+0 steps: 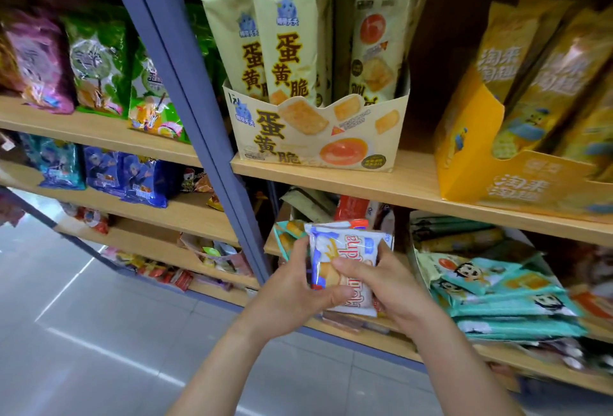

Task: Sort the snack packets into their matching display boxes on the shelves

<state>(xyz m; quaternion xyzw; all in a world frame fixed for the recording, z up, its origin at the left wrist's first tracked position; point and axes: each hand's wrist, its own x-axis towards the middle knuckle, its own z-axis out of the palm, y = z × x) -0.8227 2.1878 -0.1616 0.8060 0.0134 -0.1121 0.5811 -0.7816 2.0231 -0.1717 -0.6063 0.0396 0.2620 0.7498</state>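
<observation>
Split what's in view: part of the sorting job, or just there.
Job: white packets, gripped by left hand and right hand; cream box; yellow box; teal packets.
Just there: blue post; floor; purple bag.

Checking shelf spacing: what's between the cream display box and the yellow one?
Nothing. Head view shows only bare wooden shelf between the cream display box and the yellow display box.

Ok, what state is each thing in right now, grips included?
White packet: held in front of the lower shelf.
Left grip: holding the packet.
Right grip: holding the packet.
Cream display box: upright, packets standing inside.
Yellow display box: standing, stocked.
Teal packets: lying piled.
</observation>
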